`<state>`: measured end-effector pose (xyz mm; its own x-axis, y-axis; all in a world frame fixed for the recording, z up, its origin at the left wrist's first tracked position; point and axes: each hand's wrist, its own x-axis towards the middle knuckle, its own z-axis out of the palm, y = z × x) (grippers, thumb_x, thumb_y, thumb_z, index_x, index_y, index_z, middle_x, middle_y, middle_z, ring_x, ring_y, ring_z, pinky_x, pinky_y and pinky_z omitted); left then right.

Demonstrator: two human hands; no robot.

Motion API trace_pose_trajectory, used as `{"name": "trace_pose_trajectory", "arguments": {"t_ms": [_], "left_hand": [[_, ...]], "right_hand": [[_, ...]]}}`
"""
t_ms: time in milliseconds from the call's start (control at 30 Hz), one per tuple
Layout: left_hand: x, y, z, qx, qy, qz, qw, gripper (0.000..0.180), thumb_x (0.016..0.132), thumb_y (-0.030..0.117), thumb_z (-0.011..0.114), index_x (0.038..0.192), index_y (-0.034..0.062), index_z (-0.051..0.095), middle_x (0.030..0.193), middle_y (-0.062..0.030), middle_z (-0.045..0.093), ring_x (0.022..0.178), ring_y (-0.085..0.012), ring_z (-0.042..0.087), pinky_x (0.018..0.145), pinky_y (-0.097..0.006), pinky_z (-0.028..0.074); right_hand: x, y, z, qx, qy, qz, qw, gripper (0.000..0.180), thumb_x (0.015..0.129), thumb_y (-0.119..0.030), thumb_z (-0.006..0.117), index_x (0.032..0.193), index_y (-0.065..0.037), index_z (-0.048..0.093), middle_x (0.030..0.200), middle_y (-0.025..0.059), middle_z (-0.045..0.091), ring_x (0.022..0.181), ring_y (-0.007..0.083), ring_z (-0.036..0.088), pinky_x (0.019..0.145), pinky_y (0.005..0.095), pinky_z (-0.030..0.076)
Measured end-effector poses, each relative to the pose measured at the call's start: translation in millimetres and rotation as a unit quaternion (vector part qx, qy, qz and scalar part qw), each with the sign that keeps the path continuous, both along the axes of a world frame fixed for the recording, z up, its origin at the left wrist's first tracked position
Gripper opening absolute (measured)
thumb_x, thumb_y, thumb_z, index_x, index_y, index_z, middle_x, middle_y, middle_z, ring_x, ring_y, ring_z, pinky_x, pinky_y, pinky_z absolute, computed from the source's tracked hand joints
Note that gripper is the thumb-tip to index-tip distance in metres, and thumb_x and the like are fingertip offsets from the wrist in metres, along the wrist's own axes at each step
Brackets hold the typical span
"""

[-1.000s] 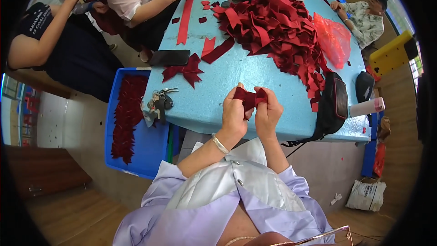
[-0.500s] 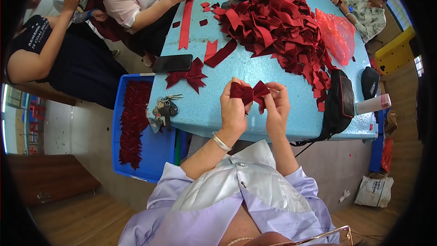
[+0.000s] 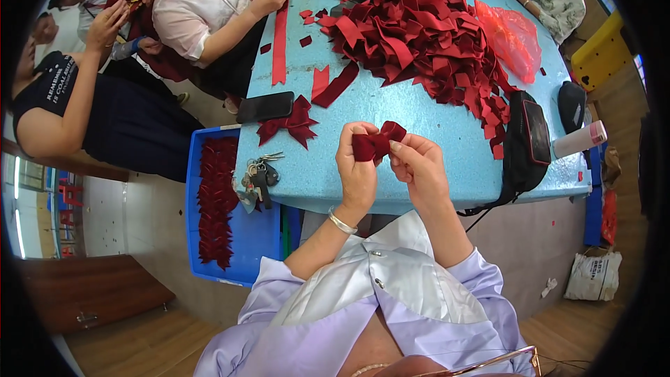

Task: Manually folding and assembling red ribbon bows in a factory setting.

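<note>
A dark red velvet bow [image 3: 375,144] is held up above the near edge of the blue table. My left hand [image 3: 356,167] grips its left loop, and a bracelet circles that wrist. With thumb and fingers my right hand [image 3: 421,165] pinches the bow's right side; part of the bow is hidden behind the fingers. Another red bow [image 3: 293,124] with notched tails lies left of my hands, partly under a black phone [image 3: 266,107]. Beyond it rest two short red ribbon pieces [image 3: 336,85].
A large heap of red ribbons [image 3: 419,31] covers the far middle of the blue table [image 3: 426,126]. Keys [image 3: 259,176] lie at its left edge, above a blue crate [image 3: 251,251] holding bows. Right: a black bag [image 3: 527,143] and a pink bottle [image 3: 581,139]. Co-workers sit around.
The bow has turned in my hands, its right loop now tilted upward. My right hand's fingers have closed in toward its middle. The whole view has shifted slightly.
</note>
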<state>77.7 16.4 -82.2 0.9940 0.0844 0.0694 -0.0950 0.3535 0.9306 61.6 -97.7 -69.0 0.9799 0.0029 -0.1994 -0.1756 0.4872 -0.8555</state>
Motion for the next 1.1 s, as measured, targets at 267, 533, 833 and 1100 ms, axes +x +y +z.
{"name": "trace_pose_trajectory", "arguments": {"t_ms": [267, 533, 833, 1100], "left_hand": [[4.8, 3.4, -6.5, 0.026, -0.020, -0.010, 0.999, 0.029, 0.102, 0.029, 0.043, 0.095, 0.0027, 0.052, 0.087, -0.0032, 0.057, 0.070, -0.0082, 0.051, 0.061, -0.023, 0.044], [7.9, 3.9, -11.7, 0.158, -0.108, 0.058, 0.980, 0.017, 0.099, 0.018, 0.050, 0.097, 0.0018, 0.053, 0.089, -0.0040, 0.059, 0.078, -0.0128, 0.054, 0.071, -0.025, 0.046], [4.3, 6.8, -8.1, 0.042, 0.020, 0.022, 0.999, 0.017, 0.100, 0.020, 0.049, 0.093, 0.0044, 0.053, 0.079, -0.0027, 0.058, 0.063, -0.0071, 0.050, 0.053, -0.021, 0.041], [3.8, 4.2, -0.1, -0.126, 0.144, -0.052, 0.980, 0.027, 0.102, 0.028, 0.042, 0.086, 0.0088, 0.051, 0.064, 0.0022, 0.049, 0.047, -0.0032, 0.036, 0.041, -0.020, 0.026]], "right_hand": [[-3.9, 1.2, 1.8, 0.090, 0.039, 0.038, 0.994, 0.012, 0.091, -0.013, 0.061, 0.086, -0.003, 0.059, 0.060, -0.0008, 0.053, 0.042, 0.0028, 0.034, 0.039, 0.0195, 0.022], [-3.5, 2.4, -15.1, 0.209, 0.042, 0.069, 0.975, 0.011, 0.092, -0.013, 0.059, 0.092, -0.002, 0.060, 0.057, -0.0021, 0.050, 0.042, 0.0028, 0.033, 0.039, 0.0199, 0.022], [-10.8, -6.8, -11.2, 0.019, -0.007, 0.070, 0.997, 0.013, 0.091, -0.010, 0.059, 0.100, -0.001, 0.061, 0.069, 0.0004, 0.055, 0.053, 0.0035, 0.040, 0.046, 0.0188, 0.027], [-4.2, -10.3, -19.8, -0.316, -0.225, -0.108, 0.915, 0.031, 0.086, 0.001, 0.059, 0.116, 0.001, 0.057, 0.097, 0.0035, 0.060, 0.086, 0.0076, 0.056, 0.069, 0.0182, 0.044]]}}
